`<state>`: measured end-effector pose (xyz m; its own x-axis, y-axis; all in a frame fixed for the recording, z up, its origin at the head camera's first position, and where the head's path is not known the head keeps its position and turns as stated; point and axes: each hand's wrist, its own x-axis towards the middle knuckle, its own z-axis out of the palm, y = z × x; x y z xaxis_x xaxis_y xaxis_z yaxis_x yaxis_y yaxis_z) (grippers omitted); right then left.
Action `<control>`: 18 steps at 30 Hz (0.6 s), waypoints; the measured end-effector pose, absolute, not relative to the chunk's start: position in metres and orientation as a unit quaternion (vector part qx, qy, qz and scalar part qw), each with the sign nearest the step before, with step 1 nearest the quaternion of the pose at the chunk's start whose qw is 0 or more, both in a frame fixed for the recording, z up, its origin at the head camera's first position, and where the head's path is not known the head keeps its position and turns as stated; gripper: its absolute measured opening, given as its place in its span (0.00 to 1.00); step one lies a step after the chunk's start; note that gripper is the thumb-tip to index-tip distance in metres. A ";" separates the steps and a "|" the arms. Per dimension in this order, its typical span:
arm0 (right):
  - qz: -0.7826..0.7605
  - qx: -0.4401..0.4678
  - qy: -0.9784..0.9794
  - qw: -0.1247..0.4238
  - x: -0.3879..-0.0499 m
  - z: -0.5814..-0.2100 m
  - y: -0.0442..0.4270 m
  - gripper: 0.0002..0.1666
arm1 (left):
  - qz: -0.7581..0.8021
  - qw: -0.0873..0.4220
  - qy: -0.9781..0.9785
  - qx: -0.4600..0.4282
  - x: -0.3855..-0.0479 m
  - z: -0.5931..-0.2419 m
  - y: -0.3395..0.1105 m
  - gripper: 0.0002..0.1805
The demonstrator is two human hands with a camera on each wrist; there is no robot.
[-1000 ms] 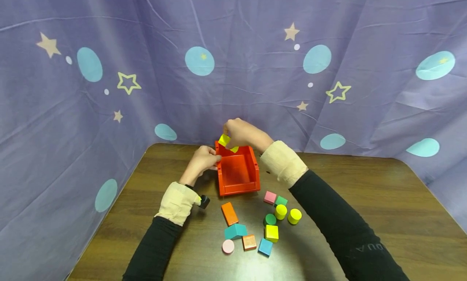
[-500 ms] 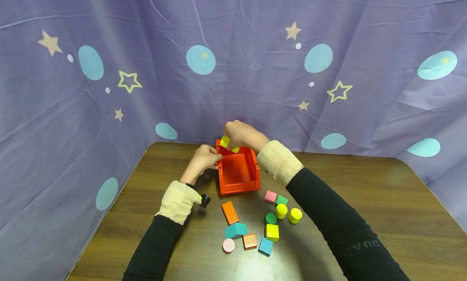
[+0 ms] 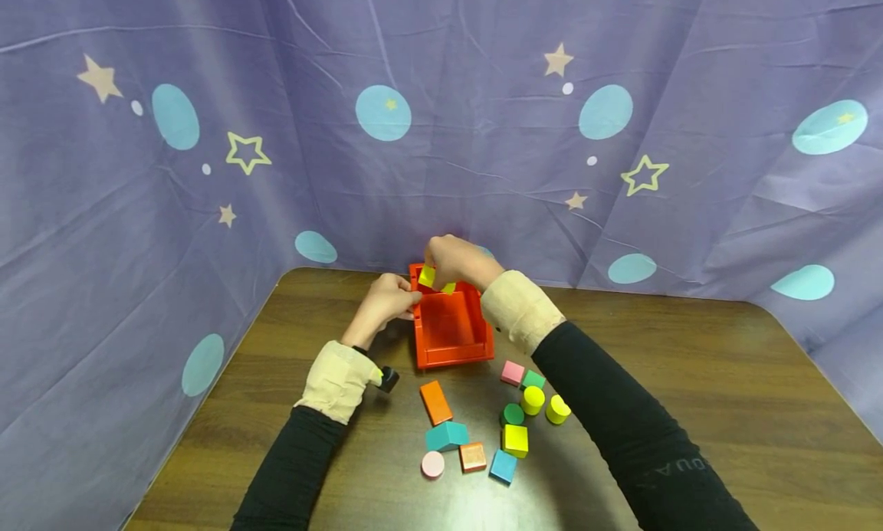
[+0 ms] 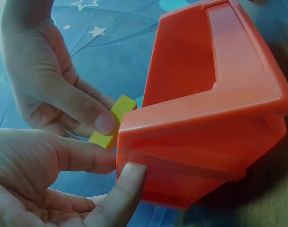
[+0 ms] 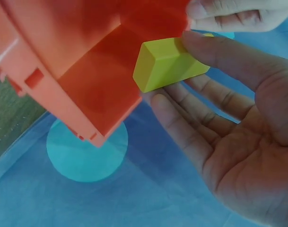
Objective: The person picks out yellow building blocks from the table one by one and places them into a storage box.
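At the back of the table stands a red open-topped plastic bin (image 3: 454,356), its low side facing me. My left hand (image 3: 385,299) holds the bin's left wall, with fingertips at its edge in the left wrist view. Between the thumb and fingers of my right hand (image 3: 457,260) is a yellow rectangular block (image 5: 170,66). The block is at the bin's back end, partly covered by the fingers in the head view. In the left wrist view the same yellow block (image 4: 123,108) appears tilted close to the bin's edge. I cannot tell whether it touches the bin.
In front of the bin lie loose blocks: an orange rectangle (image 3: 436,402), a teal prism (image 3: 446,437), a pink disc (image 3: 432,465), a blue block (image 3: 503,467), a yellow cube (image 3: 514,440), yellow cylinders (image 3: 532,401) and several others. A patterned curtain (image 3: 441,132) hangs behind the table.
My right hand has lowered slightly with the yellow block toward the bin's back end. The left hand stays on the bin's left wall.
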<state>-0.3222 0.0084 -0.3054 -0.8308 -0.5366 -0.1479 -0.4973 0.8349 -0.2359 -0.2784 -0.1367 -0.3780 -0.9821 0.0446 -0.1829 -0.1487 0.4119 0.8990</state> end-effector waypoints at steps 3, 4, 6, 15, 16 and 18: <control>-0.091 -0.264 0.954 0.110 -0.323 -0.310 0.005 0.27 | 0.547 0.092 0.831 -0.034 -0.278 -0.378 -0.137 0.04; -0.087 -0.261 0.955 0.113 -0.322 -0.312 0.004 0.26 | 0.549 0.092 0.830 -0.034 -0.278 -0.377 -0.137 0.04; -0.079 -0.254 0.957 0.119 -0.322 -0.314 0.001 0.24 | 0.551 0.092 0.828 -0.034 -0.277 -0.377 -0.137 0.04; -0.048 -0.241 0.962 0.122 -0.322 -0.320 -0.007 0.23 | 0.544 0.087 0.834 -0.028 -0.275 -0.374 -0.138 0.09; -0.048 -0.238 0.962 0.123 -0.322 -0.320 -0.008 0.22 | 0.544 0.087 0.834 -0.029 -0.275 -0.374 -0.138 0.08; -0.049 -0.234 0.963 0.125 -0.322 -0.319 -0.009 0.21 | 0.546 0.090 0.832 -0.032 -0.276 -0.375 -0.138 0.06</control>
